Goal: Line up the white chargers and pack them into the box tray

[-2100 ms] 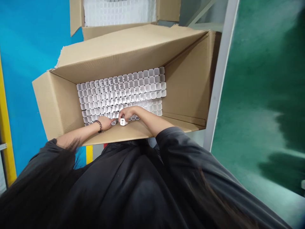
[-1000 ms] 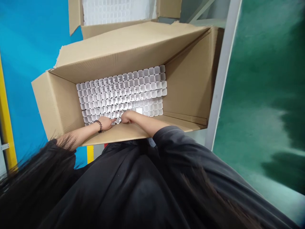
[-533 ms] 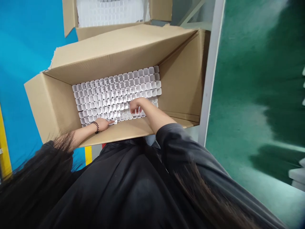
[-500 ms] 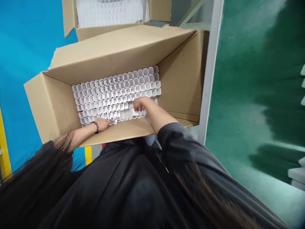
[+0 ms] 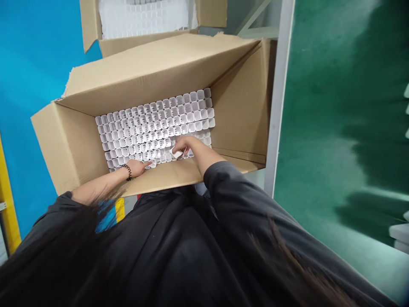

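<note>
Rows of small white plastic containers (image 5: 156, 115), square with rounded corners and open at the top, fill the floor of a deep cardboard box (image 5: 236, 111). In the lower middle of the box, my right hand (image 5: 182, 145) grips one white container (image 5: 176, 152), which is tilted, above a lower layer of similar ones. My left hand (image 5: 136, 167) rests at the near edge of the rows with its index finger stretched onto a container (image 5: 152, 163) at the end of the nearest row. A dark coiled band (image 5: 129, 172) circles the left wrist.
Beyond this box stands a second cardboard box (image 5: 212, 13) with a white-lined load (image 5: 147, 19). A grey metal edge (image 5: 277, 106) runs along the right, beside a green floor (image 5: 319, 106). Stacked white pieces (image 5: 399, 232) show at the far right.
My right hand has shifted slightly left with the white container, which is now more tilted. My left hand stays nearly in place. The view has shifted a little.
</note>
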A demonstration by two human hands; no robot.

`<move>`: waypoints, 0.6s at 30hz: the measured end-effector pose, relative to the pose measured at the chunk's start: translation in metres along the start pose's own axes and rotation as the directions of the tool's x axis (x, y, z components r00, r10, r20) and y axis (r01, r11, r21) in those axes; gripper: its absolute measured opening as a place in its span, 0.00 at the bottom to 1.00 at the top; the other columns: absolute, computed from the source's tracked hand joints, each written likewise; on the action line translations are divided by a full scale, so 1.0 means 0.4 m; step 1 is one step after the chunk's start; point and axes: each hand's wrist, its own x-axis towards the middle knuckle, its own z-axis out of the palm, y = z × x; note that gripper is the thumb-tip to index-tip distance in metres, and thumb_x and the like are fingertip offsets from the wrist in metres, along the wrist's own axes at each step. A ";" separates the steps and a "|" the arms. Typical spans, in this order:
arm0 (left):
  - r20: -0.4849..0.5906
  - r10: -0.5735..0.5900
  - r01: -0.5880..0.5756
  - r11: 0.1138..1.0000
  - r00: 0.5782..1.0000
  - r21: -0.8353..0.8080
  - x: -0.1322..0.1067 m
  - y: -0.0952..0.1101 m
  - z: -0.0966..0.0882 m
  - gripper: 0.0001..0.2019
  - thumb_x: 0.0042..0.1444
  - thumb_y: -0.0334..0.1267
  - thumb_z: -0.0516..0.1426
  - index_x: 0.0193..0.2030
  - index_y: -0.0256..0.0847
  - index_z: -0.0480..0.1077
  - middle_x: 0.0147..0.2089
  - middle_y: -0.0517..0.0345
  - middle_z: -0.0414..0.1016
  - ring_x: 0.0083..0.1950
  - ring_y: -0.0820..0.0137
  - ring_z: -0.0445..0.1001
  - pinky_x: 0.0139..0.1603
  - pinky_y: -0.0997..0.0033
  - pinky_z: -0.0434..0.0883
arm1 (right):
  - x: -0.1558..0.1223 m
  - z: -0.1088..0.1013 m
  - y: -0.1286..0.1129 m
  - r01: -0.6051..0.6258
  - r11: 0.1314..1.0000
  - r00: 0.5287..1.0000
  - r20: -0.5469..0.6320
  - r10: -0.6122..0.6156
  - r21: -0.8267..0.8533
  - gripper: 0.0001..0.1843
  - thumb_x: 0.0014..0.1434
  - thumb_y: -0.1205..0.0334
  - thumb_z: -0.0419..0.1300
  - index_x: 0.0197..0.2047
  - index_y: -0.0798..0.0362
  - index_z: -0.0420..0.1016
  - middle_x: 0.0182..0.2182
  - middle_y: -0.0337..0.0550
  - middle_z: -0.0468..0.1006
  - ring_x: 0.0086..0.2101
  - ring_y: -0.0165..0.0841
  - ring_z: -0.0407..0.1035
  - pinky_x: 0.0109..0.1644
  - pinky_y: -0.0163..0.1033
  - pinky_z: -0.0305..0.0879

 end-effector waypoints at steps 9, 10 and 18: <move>-0.013 0.005 -0.006 0.999 1.000 -0.044 0.001 0.001 -0.004 0.26 0.69 0.42 0.44 0.73 0.48 0.54 0.54 0.46 0.79 0.54 0.55 0.77 0.47 0.65 0.70 | 0.029 0.059 -0.049 0.079 0.997 0.978 0.195 -0.079 0.010 0.21 0.62 0.52 0.66 0.49 0.60 0.74 0.41 0.47 0.79 0.37 0.33 0.76 0.43 0.42 0.76; -0.013 0.006 -0.007 0.999 1.000 -0.045 0.001 0.002 -0.006 0.26 0.69 0.42 0.44 0.73 0.48 0.54 0.54 0.46 0.79 0.54 0.56 0.77 0.48 0.64 0.70 | 0.028 0.062 -0.053 0.094 0.996 0.972 0.215 -0.094 0.007 0.18 0.63 0.53 0.65 0.49 0.59 0.74 0.42 0.45 0.79 0.38 0.32 0.76 0.43 0.42 0.76; 0.012 -0.001 0.002 0.999 1.000 -0.037 -0.001 0.007 -0.014 0.27 0.69 0.42 0.44 0.74 0.49 0.52 0.54 0.46 0.79 0.55 0.55 0.77 0.49 0.64 0.70 | 0.019 0.075 -0.079 0.142 0.989 0.966 0.226 -0.128 -0.048 0.16 0.67 0.55 0.61 0.53 0.57 0.72 0.48 0.46 0.76 0.43 0.34 0.74 0.46 0.44 0.76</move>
